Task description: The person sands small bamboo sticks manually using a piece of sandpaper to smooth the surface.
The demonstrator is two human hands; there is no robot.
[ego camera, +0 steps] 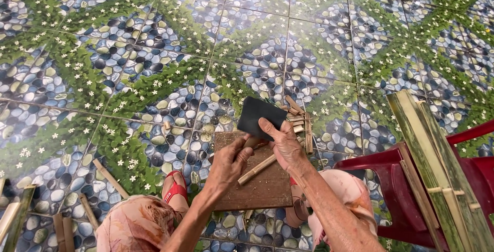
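Knees in pale patterned cloth (135,227) are seen closest to the lens, either side of the wooden board (260,182), which is taken as the reference mark. Beyond and around the board a tiled floor (128,51) printed with pebbles and leaves is laid out. To the right of the board a red plastic chair (399,190) is placed, with long split bamboo slats (437,159) leaned across it, judged to be kept within reach. The board is laid flat between the feet, seemingly as a cutting block. On its far right corner a small heap of cut bamboo pieces (301,121) is gathered. A red sandal (175,187) is noted just left of the board.

Over the board, the right hand (285,141) is raised, wrist bent, fingers closed around a dark broad blade (260,115) held above the work. The left hand (229,162) is curled shut on a short bamboo stick (257,168), which is slanted across the board under the blade.
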